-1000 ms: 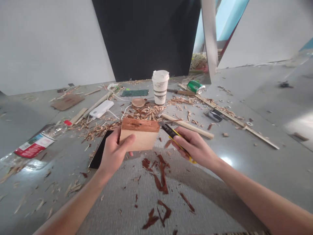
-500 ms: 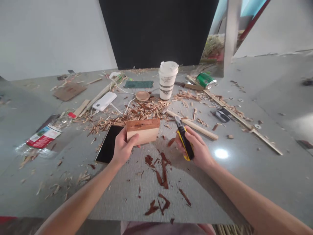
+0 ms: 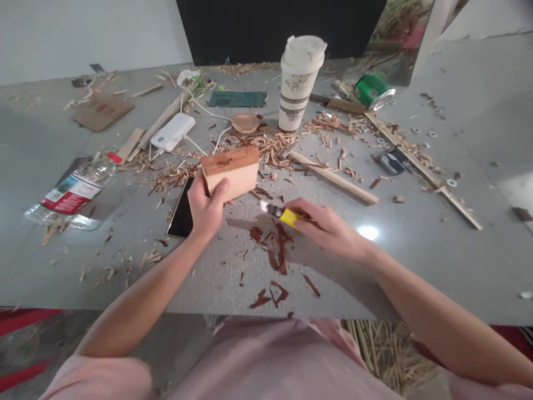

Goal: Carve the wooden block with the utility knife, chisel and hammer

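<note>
A wooden block (image 3: 234, 179) with a reddish-brown, bark-like top face is gripped in my left hand (image 3: 207, 206), thumb across its pale front. My right hand (image 3: 328, 226) is wrapped round a yellow and black utility knife (image 3: 287, 214). The knife's tip points left toward the block, apart from it; motion blurs the blade. Dark reddish shavings (image 3: 280, 250) lie on the grey table (image 3: 233, 278) below the hands. Partly behind my left hand rests a black phone-like slab (image 3: 181, 216).
A lidded paper cup (image 3: 296, 83) stands at the back beside heaped wood chips (image 3: 270, 145). A hammer-like wooden stick (image 3: 335, 180), a green can (image 3: 372, 91), a long wood strip (image 3: 425, 172), a white power bank (image 3: 172, 132) and a plastic bottle (image 3: 75, 194) lie around.
The view has tilted downward. My right hand has turned the knife from pointing up and away to pointing left, closer to the block. The block is tipped, showing more of its reddish top.
</note>
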Tool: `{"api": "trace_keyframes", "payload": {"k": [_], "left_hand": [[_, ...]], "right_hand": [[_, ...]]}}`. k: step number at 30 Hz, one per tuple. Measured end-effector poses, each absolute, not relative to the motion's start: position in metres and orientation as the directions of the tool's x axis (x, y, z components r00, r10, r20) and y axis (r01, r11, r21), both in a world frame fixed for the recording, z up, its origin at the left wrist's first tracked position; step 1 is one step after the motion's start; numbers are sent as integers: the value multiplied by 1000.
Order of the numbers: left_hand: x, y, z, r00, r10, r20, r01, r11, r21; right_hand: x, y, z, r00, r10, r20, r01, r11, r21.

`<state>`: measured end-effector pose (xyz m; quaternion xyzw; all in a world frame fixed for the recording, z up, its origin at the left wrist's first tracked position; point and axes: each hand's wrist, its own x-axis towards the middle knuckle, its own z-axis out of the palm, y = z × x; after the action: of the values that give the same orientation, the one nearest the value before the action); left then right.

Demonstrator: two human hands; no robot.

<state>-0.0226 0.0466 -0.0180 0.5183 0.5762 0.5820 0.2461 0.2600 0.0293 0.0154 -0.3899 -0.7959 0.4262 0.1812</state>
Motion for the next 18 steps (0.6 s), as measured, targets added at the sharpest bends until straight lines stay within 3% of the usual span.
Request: {"api": "trace_keyframes", "payload": {"k": [4, 6, 8, 11, 15, 18], "left_hand": [[-37, 57, -7, -368, 847, 383, 254, -305, 918], [-43, 61, -1, -396, 825, 404, 230, -337, 913], [-48, 63, 2, -417, 811, 410, 220, -347, 912], [-52, 63, 1, -431, 805, 407, 216, -346, 913], [-54, 62, -1, -427, 806, 410, 224, -345, 911], [-56, 62, 1, -437, 801, 409, 222, -344, 912]], "right_hand": [[226, -43, 33, -816, 578, -28, 491, 666, -562], [208, -79, 30, -866, 498, -53, 458, 744, -486], [198, -93, 21, -866, 497, -60, 474, 774, -421], [205, -56, 12, -833, 550, -56, 530, 765, -367], [237, 57, 18, -562, 827, -12, 797, 538, -275], [251, 102, 31, -455, 890, 26, 861, 447, -244]]}}
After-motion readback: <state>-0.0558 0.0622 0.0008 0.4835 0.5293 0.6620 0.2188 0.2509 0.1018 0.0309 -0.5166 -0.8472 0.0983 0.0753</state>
